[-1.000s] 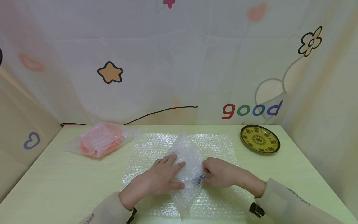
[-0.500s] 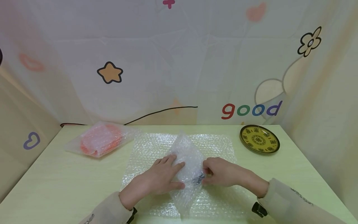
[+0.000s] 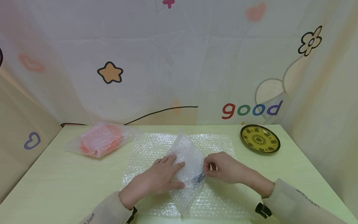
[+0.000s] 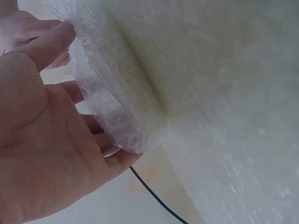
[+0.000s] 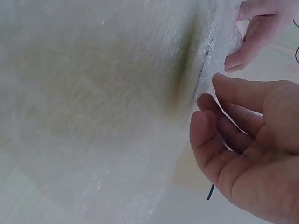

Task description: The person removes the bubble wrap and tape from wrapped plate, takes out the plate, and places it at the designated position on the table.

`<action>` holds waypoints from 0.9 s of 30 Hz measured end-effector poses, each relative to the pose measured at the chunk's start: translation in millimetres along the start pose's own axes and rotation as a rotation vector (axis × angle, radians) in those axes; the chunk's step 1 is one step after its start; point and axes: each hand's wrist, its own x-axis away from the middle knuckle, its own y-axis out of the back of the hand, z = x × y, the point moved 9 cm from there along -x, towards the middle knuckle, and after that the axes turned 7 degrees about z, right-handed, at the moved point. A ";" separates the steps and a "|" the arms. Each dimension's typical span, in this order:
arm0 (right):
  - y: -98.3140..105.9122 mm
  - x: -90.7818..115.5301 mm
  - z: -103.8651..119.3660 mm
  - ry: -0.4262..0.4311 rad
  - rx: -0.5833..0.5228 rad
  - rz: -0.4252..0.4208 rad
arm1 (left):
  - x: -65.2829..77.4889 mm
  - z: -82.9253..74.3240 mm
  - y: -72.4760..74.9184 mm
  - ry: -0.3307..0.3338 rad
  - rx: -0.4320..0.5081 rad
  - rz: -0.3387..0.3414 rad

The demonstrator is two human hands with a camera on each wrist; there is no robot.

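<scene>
A bundle of folded bubble wrap (image 3: 191, 160) lies on a flat bubble wrap sheet (image 3: 223, 146) in the head view. A dark patterned patch (image 3: 199, 178) shows through the bundle's right edge; what it belongs to is hidden. My left hand (image 3: 163, 175) rests on the bundle's left part with fingers spread, thumb nearest me. In the left wrist view its thumb and fingers lie along the wrapped edge (image 4: 117, 107). My right hand (image 3: 223, 168) pinches at the bundle's right edge, beside the dark patch. In the right wrist view its fingers (image 5: 201, 135) are curled near that edge.
A round yellow plate (image 3: 260, 139) with a dark rim and dark motifs lies at the back right. At the back left lies a pinkish-red thing (image 3: 102, 141) wrapped in bubble wrap. Behind the pale table (image 3: 70, 180) hangs a printed curtain (image 3: 167, 68).
My right hand has shifted slightly up and to the right along the bundle's edge, its thumb and fingertips now closer together. The left hand and the bundle stay in place.
</scene>
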 end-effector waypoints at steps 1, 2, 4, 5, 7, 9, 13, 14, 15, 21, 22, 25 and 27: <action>0.3 -0.1 0.4 0.012 0.003 -0.005 | -0.1 0.2 -0.2 0.000 0.001 0.000; 0.5 -0.4 0.8 0.024 0.003 -0.008 | -0.2 0.5 -0.5 -0.001 0.001 0.000; -0.3 -1.2 1.1 0.042 -0.009 -0.006 | -0.6 1.0 -1.1 -0.001 0.002 0.001; -0.9 -1.8 0.9 0.046 -0.017 -0.003 | -0.8 1.1 -1.5 -0.002 0.002 0.003; -2.7 -3.3 -0.6 0.043 -0.034 0.008 | -1.2 1.6 -2.0 -0.003 0.001 0.003; -4.4 -4.9 -2.7 0.026 -0.052 0.020 | -1.7 1.9 -1.9 -0.004 0.000 0.000; -5.9 -7.0 -5.3 -0.005 -0.063 0.026 | -2.4 0.6 0.7 -0.014 0.018 -0.017; -5.9 -7.2 -5.3 -0.008 -0.065 0.025 | -2.5 -0.6 1.8 -0.024 0.021 -0.023; -6.0 -7.3 -5.2 -0.009 -0.066 0.024 | -2.5 -1.9 2.9 -0.032 0.023 -0.027; -6.3 -6.6 -4.2 0.003 -0.075 0.023 | -2.3 -4.9 4.4 -0.051 0.016 -0.020; -6.4 -6.3 -4.4 0.005 -0.076 0.020 | -2.3 -4.7 4.1 -0.049 0.017 -0.018; -6.5 -5.6 -5.9 0.001 -0.088 -0.001 | -1.9 -4.3 3.4 -0.051 0.021 -0.019; -6.8 -5.6 -7.7 -0.011 -0.101 -0.014 | -1.4 -4.2 3.4 -0.051 0.022 -0.020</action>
